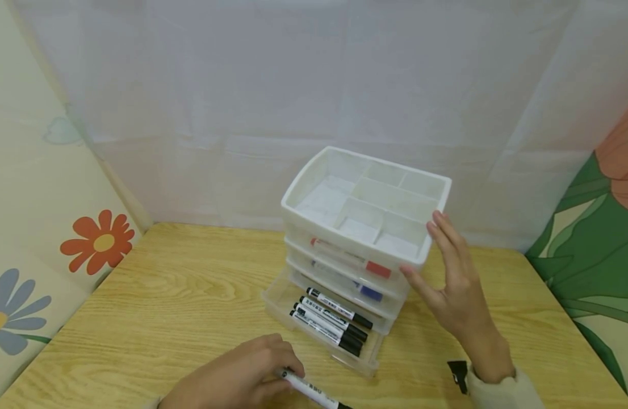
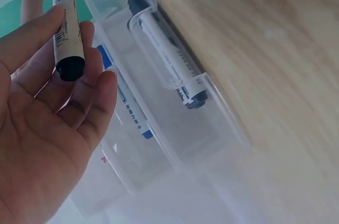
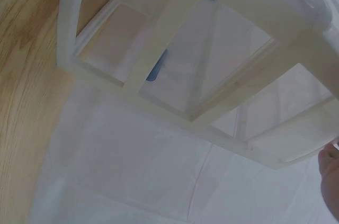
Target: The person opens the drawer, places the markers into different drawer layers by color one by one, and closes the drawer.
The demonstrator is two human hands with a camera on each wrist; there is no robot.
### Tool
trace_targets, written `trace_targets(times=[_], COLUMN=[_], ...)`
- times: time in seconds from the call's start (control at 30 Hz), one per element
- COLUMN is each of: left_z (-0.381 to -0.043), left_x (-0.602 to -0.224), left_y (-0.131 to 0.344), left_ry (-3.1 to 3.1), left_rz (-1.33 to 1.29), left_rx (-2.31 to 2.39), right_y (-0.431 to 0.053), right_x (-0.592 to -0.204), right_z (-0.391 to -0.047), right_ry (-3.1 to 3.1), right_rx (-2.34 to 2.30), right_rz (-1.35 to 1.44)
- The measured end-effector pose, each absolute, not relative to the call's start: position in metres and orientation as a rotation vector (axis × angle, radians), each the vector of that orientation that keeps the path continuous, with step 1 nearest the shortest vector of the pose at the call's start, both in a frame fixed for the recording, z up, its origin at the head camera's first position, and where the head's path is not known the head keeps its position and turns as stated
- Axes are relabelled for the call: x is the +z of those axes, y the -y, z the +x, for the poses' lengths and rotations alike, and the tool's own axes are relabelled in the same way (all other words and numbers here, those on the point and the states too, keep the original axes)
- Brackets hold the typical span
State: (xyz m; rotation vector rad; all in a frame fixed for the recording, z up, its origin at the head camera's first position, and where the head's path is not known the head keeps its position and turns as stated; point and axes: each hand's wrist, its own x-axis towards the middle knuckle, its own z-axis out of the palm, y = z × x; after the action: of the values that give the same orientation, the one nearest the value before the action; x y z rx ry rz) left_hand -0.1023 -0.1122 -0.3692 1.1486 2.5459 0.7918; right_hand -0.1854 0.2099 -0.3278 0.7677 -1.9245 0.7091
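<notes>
A white plastic drawer organizer (image 1: 360,244) stands on the table, its bottom drawer (image 1: 280,304) pulled out. Several black-capped whiteboard markers (image 1: 326,318) lie side by side in that drawer. My left hand (image 1: 242,372), in front of the drawer, pinches a white marker (image 1: 311,391) with black ends between thumb and fingers. On the right, my right hand (image 1: 459,295) rests on the organizer's top edge, fingers on the side rim and thumb at the front corner. Through the closed drawers show a red marker (image 1: 377,268) and, below it, a blue marker (image 1: 370,292).
The organizer's top tray (image 1: 321,199) is split into compartments. A small black object (image 1: 458,375) lies beside the right sleeve (image 1: 505,392). White sheeting (image 1: 217,113) hangs behind the wood-patterned table (image 1: 155,295), with flower-printed panels (image 1: 590,255) at both sides.
</notes>
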Motion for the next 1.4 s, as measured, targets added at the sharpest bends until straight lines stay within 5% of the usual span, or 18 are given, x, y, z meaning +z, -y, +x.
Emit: trace_targets(times=[0.5, 1.4], left_z=[-0.128, -0.167], left_x=[-0.363, -0.369], left_y=[0.105, 0.092], left_ry=[-2.764, -2.826], left_rz=[1.289, 1.155], left_rx=[0.859, 0.897], right_y=[-0.211, -0.211], right_x=[-0.329, -0.328], right_z=[-0.186, -0.186], right_ry=[1.946, 1.941], right_rx=[0.710, 0.715], right_rz=[0.755, 0.766])
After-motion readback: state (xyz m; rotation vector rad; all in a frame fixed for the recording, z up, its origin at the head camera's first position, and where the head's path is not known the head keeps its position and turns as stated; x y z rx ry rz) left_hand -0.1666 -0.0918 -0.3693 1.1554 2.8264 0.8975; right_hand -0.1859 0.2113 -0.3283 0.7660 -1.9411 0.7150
